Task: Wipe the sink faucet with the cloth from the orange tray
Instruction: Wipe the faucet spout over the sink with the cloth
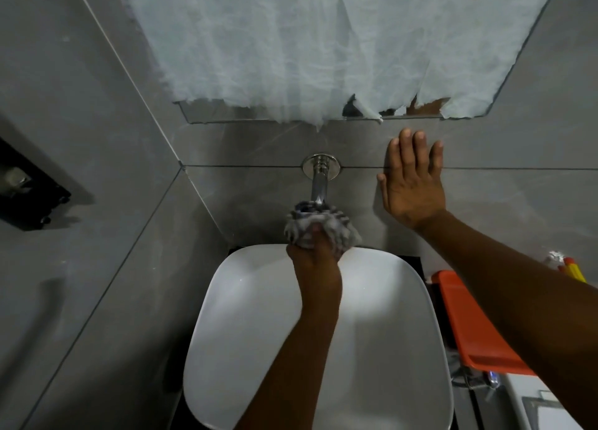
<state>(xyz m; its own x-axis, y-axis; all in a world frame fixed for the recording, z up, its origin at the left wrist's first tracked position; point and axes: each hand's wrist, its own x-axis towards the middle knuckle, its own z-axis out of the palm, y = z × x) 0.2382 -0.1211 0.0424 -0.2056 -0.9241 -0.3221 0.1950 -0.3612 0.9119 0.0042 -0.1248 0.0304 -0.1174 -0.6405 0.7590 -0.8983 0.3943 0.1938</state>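
A chrome faucet (pixel 318 183) juts out of the grey tiled wall above the white sink (pixel 252 326). My left hand (pixel 312 250) is closed on a crumpled grey cloth (pixel 339 229), which wraps the faucet's outer end and hides the spout tip. My right hand (pixel 412 182) lies flat on the wall to the right of the faucet, fingers spread, holding nothing. The orange tray (pixel 469 322) sits to the right of the sink, partly hidden by my right forearm.
A mirror covered with torn white film (pixel 323 41) hangs above the faucet. A black holder (pixel 29 186) is mounted on the left wall. Yellow and red items (pixel 572 267) stand behind the tray. A white fixture (pixel 530 403) is at the lower right.
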